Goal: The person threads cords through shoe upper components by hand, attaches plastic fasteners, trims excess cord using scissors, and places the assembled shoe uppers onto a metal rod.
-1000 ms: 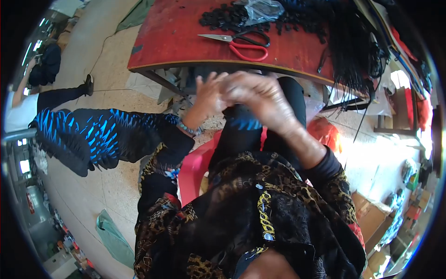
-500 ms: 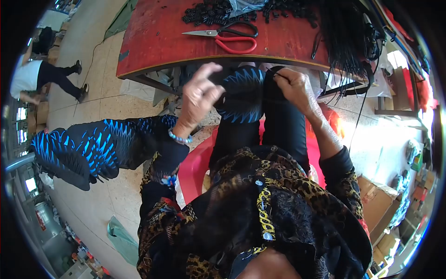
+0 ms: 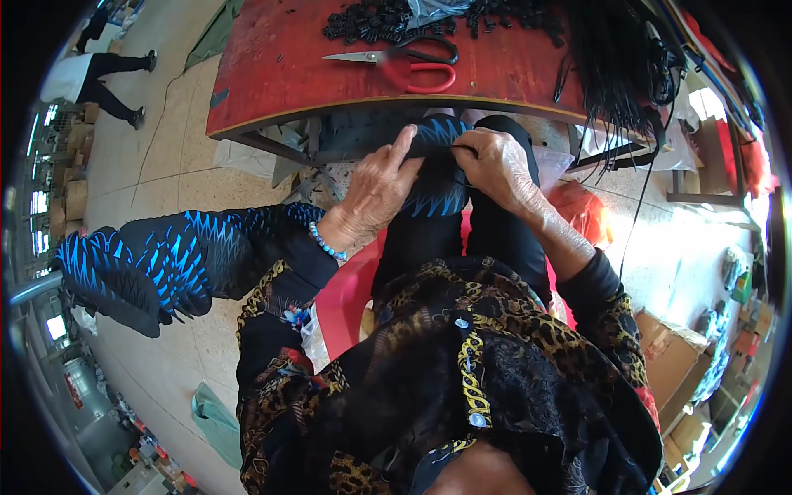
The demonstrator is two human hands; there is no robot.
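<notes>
A black fabric piece with a blue spiky pattern [image 3: 436, 204] lies over my lap, below the table edge. My left hand [image 3: 375, 190] is at its left side, index finger pointing up and the other fingers curled in; what they grip, if anything, is hidden. On the right, my right hand [image 3: 499, 169] pinches a thin black cord between thumb and fingertips, just above the fabric. The two hands are close together but apart. Scissors [image 3: 425, 66] with one red and one black handle lie on the red table [image 3: 280, 74] ahead of them.
Small black plastic parts [image 3: 363, 25] are heaped at the table's back, beside a bundle of black cords [image 3: 606, 74] hanging over its right side. More blue-patterned black fabric [image 3: 165, 256] is at my left. A cardboard box [image 3: 668, 355] stands right; another person [image 3: 91, 78] is far left.
My left hand has come down and right to the fabric, its fingers curling. My right hand has shifted left with the cord. The other person has moved up in the view.
</notes>
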